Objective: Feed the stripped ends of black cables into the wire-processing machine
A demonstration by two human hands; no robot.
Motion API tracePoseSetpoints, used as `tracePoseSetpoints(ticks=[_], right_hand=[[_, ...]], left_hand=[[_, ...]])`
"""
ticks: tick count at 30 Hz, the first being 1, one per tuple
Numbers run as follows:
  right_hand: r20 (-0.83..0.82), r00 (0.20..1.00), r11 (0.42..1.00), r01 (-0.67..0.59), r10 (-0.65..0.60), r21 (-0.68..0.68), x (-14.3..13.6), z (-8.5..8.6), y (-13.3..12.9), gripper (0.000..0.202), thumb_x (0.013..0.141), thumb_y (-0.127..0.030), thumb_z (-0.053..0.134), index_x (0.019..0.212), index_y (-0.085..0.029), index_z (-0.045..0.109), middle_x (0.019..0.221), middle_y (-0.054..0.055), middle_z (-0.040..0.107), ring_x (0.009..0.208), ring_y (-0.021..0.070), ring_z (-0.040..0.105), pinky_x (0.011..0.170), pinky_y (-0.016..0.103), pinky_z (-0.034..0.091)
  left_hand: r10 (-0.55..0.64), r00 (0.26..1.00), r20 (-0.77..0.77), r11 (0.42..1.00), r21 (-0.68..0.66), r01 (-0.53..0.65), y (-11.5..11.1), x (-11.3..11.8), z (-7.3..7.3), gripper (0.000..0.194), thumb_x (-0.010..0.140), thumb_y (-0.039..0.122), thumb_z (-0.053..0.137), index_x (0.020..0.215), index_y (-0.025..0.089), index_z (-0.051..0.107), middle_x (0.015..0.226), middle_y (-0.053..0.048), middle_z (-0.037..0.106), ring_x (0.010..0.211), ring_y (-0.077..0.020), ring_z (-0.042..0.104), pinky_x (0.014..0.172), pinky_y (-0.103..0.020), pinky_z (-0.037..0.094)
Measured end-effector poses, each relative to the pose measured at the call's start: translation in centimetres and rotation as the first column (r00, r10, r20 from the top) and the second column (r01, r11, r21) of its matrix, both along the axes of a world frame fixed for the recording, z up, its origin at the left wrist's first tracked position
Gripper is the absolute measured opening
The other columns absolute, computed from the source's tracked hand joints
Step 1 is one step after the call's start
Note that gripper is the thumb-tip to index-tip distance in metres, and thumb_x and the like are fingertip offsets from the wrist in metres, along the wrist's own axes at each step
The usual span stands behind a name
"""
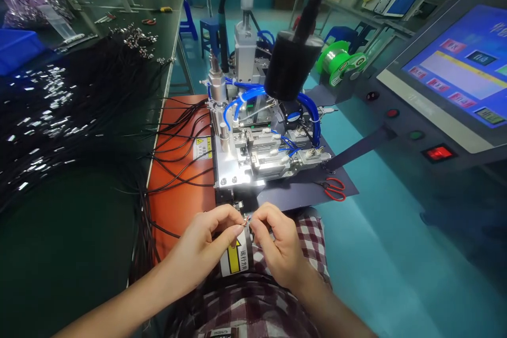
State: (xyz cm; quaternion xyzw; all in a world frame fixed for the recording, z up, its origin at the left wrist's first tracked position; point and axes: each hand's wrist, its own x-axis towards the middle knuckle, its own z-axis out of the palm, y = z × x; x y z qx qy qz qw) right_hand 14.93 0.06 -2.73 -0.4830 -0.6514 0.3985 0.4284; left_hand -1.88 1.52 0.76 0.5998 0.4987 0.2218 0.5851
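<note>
My left hand (222,229) and my right hand (279,240) meet in front of the machine, thumbs and forefingers pinched close together. Between the fingertips show the tiny ends of thin coloured wires (246,219), reddish and pale; their exact number is too small to make out. Just beyond the hands stands a metal bench machine (237,166) with cylinders and blue air hoses (253,94). Below the fingers, a white label with a yellow arrow (234,260) faces up, partly covered by my left hand.
A large heap of black cables (71,100) covers the left bench, with several strands over the orange board (170,169). Red-handled scissors (335,189) lie to the right. A black lamp head (293,63) hangs above; a green wire spool (338,60) and touchscreen (463,63) stand right.
</note>
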Motion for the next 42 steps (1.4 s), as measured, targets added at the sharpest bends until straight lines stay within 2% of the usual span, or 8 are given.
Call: tracePoseSetpoints(ticks=[5,10,19,23,26,30,35,42], right_hand=[[0.03,0.999,0.997,0.017,-0.02,0.081,0.1,-0.9,0.1,0.029,0.094,-0.022,0.036,0.067,-0.022,0.046,0.065,0.002,0.049,0.062,0.0167,0.047,0.061,0.031,0.035],[0.111,0.994,0.98,-0.022,0.0,0.197,0.4,-0.9,0.3,0.005,0.087,-0.022,0.053,0.083,-0.022,0.055,0.075,0.003,0.061,0.065,0.0172,0.053,0.063,0.032,0.036],[0.26,0.966,0.936,-0.08,-0.013,0.343,0.3,-1.6,1.0,0.023,0.09,-0.021,0.043,0.068,-0.021,0.05,0.058,0.001,0.053,0.053,0.0149,0.044,0.058,0.032,0.031],[0.065,0.998,0.975,0.009,-0.023,0.221,0.2,-2.3,0.9,0.041,0.095,-0.036,0.033,0.06,-0.022,0.047,0.057,0.002,0.051,0.055,0.0157,0.045,0.06,0.033,0.033],[-0.184,0.978,0.994,0.093,-0.101,-0.056,0.0,-1.9,0.5,0.044,0.094,-0.044,0.037,0.057,-0.021,0.047,0.058,0.0,0.048,0.054,0.0145,0.045,0.057,0.03,0.035],[-0.372,0.915,0.908,-0.012,-0.159,-0.418,-0.4,-0.6,0.0,0.027,0.084,-0.04,0.059,0.068,-0.02,0.05,0.06,-0.004,0.047,0.049,0.0098,0.042,0.048,0.024,0.034],[-0.513,0.842,0.869,-0.122,-0.165,-0.48,-1.0,-0.2,-0.2,0.024,0.08,-0.038,0.063,0.074,-0.019,0.05,0.062,-0.005,0.049,0.047,0.0074,0.042,0.046,0.021,0.033],[-0.519,0.837,0.873,-0.113,-0.174,-0.475,-1.1,-0.5,-0.1,0.022,0.078,-0.035,0.066,0.072,-0.02,0.051,0.056,-0.007,0.045,0.045,0.007,0.039,0.045,0.02,0.032]], left_hand=[[0.013,1.0,0.024,1.0,-0.027,-0.012,0.0,0.0,0.1,0.022,0.09,0.036,0.047,0.085,0.018,0.059,0.068,0.002,0.053,0.061,-0.0114,0.045,0.05,-0.02,0.035],[-0.004,0.999,0.039,0.999,-0.04,0.005,0.1,-0.1,0.3,0.021,0.09,0.036,0.048,0.084,0.018,0.058,0.067,0.003,0.051,0.059,-0.0101,0.042,0.05,-0.019,0.033],[-0.036,0.999,0.023,0.999,-0.036,0.037,0.4,0.1,0.5,0.021,0.089,0.034,0.05,0.084,0.017,0.062,0.067,0.002,0.054,0.06,-0.0107,0.045,0.05,-0.018,0.035],[-0.046,0.999,-0.011,0.999,-0.018,0.046,0.3,0.2,0.8,0.024,0.089,0.035,0.049,0.085,0.017,0.065,0.068,0.0,0.056,0.057,-0.0105,0.045,0.043,-0.017,0.032],[0.011,1.0,0.004,0.999,-0.035,-0.011,0.1,0.2,0.7,0.022,0.087,0.036,0.052,0.081,0.018,0.063,0.061,0.003,0.052,0.047,-0.0078,0.039,0.037,-0.016,0.027],[0.08,0.996,0.03,0.995,-0.061,-0.078,0.1,0.3,0.3,0.018,0.083,0.034,0.057,0.077,0.017,0.06,0.054,0.006,0.047,0.039,-0.0058,0.036,0.034,-0.016,0.027],[0.087,0.996,0.014,0.994,-0.067,-0.086,0.2,0.4,0.3,0.018,0.083,0.033,0.056,0.075,0.016,0.058,0.053,0.007,0.046,0.037,-0.0052,0.037,0.033,-0.015,0.027],[0.104,0.994,0.032,0.99,-0.096,-0.1,0.3,0.4,0.3,0.019,0.083,0.033,0.057,0.076,0.015,0.058,0.055,0.006,0.047,0.038,-0.0049,0.038,0.034,-0.015,0.027]])
